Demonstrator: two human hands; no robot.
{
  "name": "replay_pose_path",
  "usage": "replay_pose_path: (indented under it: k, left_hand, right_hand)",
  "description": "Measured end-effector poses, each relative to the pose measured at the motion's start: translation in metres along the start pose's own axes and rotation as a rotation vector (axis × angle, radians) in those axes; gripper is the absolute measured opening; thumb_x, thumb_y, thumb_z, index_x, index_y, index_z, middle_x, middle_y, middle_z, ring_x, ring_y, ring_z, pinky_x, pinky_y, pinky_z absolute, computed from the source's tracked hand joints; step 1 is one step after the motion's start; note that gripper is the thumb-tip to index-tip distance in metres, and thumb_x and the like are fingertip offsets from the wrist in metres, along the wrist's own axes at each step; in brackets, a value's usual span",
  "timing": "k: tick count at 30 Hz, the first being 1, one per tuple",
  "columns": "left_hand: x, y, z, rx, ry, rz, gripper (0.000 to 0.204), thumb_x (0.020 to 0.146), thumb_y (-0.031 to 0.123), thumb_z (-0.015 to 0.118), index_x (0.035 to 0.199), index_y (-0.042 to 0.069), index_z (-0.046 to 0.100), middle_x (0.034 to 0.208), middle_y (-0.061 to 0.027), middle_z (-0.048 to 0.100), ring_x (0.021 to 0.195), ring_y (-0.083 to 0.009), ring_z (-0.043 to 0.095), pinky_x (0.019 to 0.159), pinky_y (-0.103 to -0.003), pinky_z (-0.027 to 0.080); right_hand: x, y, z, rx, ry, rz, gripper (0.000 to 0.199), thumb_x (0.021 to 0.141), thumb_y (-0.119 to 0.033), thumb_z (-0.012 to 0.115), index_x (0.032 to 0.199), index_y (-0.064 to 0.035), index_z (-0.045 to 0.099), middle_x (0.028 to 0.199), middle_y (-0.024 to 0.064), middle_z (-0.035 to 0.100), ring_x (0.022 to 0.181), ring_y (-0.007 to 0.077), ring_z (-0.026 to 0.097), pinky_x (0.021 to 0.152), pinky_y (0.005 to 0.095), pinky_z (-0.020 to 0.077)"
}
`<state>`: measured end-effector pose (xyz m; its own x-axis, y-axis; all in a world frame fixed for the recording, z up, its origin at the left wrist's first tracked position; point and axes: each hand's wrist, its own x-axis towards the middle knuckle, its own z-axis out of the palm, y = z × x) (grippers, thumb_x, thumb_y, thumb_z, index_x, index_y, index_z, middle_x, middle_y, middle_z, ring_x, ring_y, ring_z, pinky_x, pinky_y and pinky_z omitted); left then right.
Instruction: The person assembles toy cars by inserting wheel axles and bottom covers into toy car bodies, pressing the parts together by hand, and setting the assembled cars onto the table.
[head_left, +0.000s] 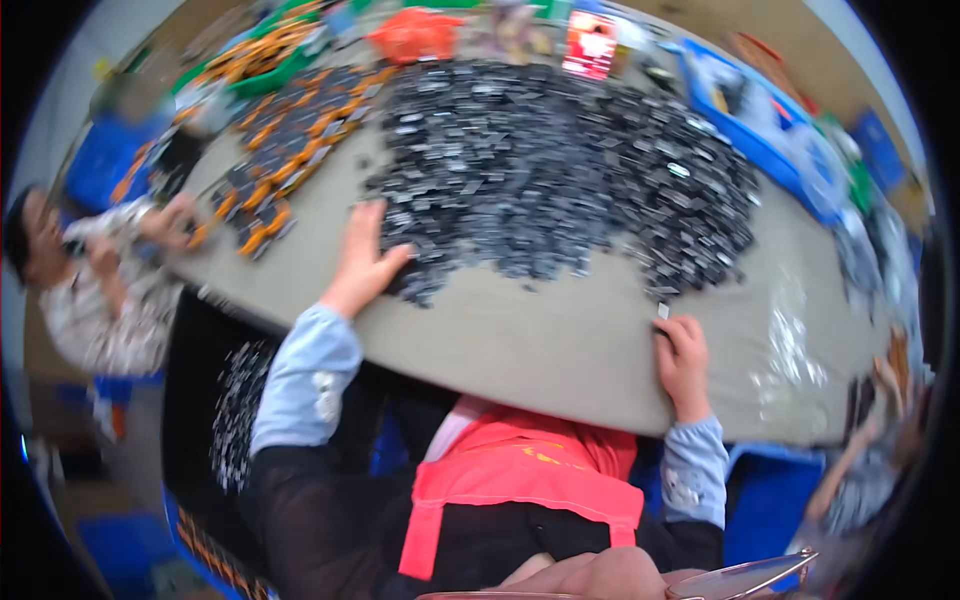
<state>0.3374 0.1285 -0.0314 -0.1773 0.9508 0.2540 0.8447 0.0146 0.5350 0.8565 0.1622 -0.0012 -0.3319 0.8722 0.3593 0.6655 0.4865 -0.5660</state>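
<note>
A broad heap of small dark rectangular pieces (540, 190) covers the far middle of the table, the picture blurred. My left hand (362, 268) lies at the heap's left edge, fingers stretched forward and thumb spread towards the pieces; nothing shows in its grasp. Close to the table's near edge, my right hand (684, 362) is closed, with its fingers curled and thumb and forefinger near each other. One small light piece (663, 311) lies just beyond those fingertips. Whether the right fingers hold anything is hidden.
Orange-and-dark parts (290, 140) spread at the far left, beside a co-worker (105, 270). A blue tray (760, 130) with bags stands far right. Clear plastic (790, 350) lies at right. A black bin (235, 410) of small pieces is at lower left. Another person's arm (850, 460) shows at right.
</note>
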Motion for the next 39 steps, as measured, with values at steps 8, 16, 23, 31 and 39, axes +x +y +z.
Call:
replay_pose_path:
  k: [8,16,23,31,39]
  left_hand:
    - [-0.015,0.053,0.001,0.089,0.31,0.114,0.053,0.097,0.019,0.062,0.144,0.002,0.046,0.154,-0.0249,0.036,0.143,-0.0437,0.033,0.118,-0.051,0.025]
    - [-0.015,0.186,0.041,-0.104,-0.046,0.644,0.054,0.081,0.009,0.073,0.133,0.008,0.058,0.15,-0.0224,0.042,0.143,-0.0444,0.036,0.117,-0.06,0.024]
    - [-0.029,0.255,0.101,-0.196,-0.36,0.958,0.047,0.08,0.014,0.075,0.124,0.009,0.063,0.145,-0.0215,0.045,0.139,-0.0432,0.039,0.116,-0.063,0.025]
    - [-0.029,0.29,0.132,-0.141,-0.444,1.025,0.03,0.08,0.018,0.075,0.109,0.009,0.07,0.134,-0.0191,0.054,0.135,-0.0384,0.044,0.117,-0.064,0.022]
    - [0.012,0.373,0.09,-0.573,-0.385,1.059,0.025,0.077,0.01,0.079,0.068,0.007,0.056,0.07,-0.0078,0.052,0.064,-0.0282,0.053,0.06,-0.042,0.041]
  right_hand:
    - [0.011,0.003,-0.001,-0.034,0.015,-0.16,0.026,0.081,0.001,0.066,0.104,-0.0083,0.071,0.098,0.0094,0.068,0.089,0.0303,0.062,0.078,0.0392,0.0493]
    - [-0.002,0.015,-0.014,-0.034,-0.023,-0.218,0.029,0.076,-0.005,0.069,0.103,-0.0141,0.072,0.101,0.0072,0.069,0.096,0.0294,0.062,0.084,0.0428,0.0475]
    - [-0.003,0.013,-0.003,0.027,0.22,-0.167,0.03,0.08,-0.005,0.068,0.11,-0.0091,0.068,0.105,0.0099,0.066,0.1,0.0306,0.061,0.09,0.0436,0.0478]
    - [-0.003,0.019,-0.008,0.021,0.366,-0.106,0.017,0.083,-0.005,0.066,0.1,-0.0087,0.068,0.086,0.0064,0.065,0.081,0.0264,0.061,0.075,0.0397,0.0465]
    - [-0.001,0.024,-0.009,0.019,0.441,-0.04,0.014,0.083,-0.006,0.065,0.097,-0.0091,0.069,0.081,0.0057,0.065,0.077,0.0251,0.062,0.072,0.0383,0.0464]
